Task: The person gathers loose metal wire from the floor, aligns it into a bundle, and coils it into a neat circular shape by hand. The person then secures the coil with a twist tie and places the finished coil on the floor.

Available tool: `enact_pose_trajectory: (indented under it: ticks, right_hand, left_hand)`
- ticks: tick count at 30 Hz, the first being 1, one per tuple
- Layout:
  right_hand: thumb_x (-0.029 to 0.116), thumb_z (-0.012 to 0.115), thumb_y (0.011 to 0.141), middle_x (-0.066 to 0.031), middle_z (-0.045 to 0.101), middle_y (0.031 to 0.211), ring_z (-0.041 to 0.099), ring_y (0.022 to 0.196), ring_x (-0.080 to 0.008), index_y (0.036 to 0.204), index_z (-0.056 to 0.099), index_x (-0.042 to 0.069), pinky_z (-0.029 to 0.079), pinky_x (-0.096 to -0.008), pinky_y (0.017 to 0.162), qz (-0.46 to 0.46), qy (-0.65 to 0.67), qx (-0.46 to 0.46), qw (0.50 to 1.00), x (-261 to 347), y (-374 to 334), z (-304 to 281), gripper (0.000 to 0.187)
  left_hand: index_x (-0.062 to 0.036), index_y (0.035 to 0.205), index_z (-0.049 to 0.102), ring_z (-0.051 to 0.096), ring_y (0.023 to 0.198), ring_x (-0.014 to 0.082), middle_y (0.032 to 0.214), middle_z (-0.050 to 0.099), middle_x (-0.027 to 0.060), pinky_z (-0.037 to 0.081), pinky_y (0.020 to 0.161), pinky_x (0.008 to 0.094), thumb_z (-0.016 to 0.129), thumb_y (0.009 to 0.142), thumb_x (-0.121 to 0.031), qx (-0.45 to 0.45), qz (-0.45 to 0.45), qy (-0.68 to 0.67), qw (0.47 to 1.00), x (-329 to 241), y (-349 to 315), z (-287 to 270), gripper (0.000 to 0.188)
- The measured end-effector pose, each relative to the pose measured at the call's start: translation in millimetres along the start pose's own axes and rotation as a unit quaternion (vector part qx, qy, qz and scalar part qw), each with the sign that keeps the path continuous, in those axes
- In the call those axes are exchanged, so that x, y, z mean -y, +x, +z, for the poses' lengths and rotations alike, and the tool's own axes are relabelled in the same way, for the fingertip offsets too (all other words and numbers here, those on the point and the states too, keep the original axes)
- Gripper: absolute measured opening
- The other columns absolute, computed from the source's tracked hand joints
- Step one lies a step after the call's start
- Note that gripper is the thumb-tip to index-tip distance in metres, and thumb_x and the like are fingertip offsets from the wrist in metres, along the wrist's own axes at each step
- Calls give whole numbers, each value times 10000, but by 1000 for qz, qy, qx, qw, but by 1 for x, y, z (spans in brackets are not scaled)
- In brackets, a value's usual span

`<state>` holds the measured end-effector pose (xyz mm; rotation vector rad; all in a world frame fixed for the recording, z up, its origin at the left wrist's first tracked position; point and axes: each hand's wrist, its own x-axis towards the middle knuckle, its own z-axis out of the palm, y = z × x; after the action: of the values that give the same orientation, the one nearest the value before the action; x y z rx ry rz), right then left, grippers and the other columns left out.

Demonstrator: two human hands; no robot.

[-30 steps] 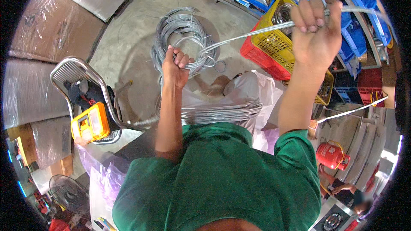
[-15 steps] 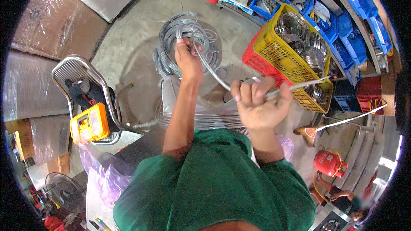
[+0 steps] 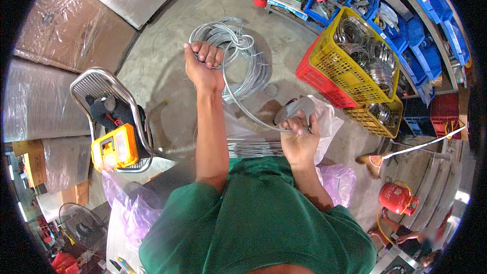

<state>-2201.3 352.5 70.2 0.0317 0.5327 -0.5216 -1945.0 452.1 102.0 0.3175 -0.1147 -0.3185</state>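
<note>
My left hand is closed in a fist around loops of a grey metal wire bundle. From that fist the bundle loops round and curves down to the right. Its lower stretch reaches my right hand, whose curled fingers grip it close to my lap. Beyond my left hand, a large coil of grey wire rests low over the floor. Straight wires lie across my lap, with whitish plastic sheeting to their right.
On the right, a yellow crate full of metal wire coils sits on a red crate, beside shelves with blue bins. A metal-framed chair with an orange case stands left. A broom and red gas cylinder are lower right.
My left hand has moved left and turned over into a fist with wire loops. My right hand has dropped toward my lap; the wire stretch that stuck out to its right no longer shows there.
</note>
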Motion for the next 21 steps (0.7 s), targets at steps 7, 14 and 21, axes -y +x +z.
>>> enact_pose_trajectory:
  ticks: [7,14,21]
  right_hand:
    - [574,409,995,-148,685,1062,673,963,-286,1276,576,43,527,-457,821,456,-353,93,812,11,-17,11,624]
    - [438,447,1034,-129,679,1062,650,1017,-211,1379,499,8,507,-361,912,10,-643,187,743,38,26,61,554]
    - [402,551,1008,-70,675,997,636,928,-174,1258,556,-28,492,-301,849,-11,-586,356,728,-52,42,62,497]
  left_hand:
    - [-166,789,449,258,447,49,621,338,-68,200,448,243,412,1059,-361,1,31,52,998,-8,-7,28,336]
    - [-164,776,445,261,406,32,593,328,-80,204,431,230,416,1061,-340,54,-53,-30,997,4,-38,57,336]
    - [-167,750,452,266,411,29,582,339,-86,217,440,234,436,1051,-353,76,-82,-29,993,18,-42,62,354]
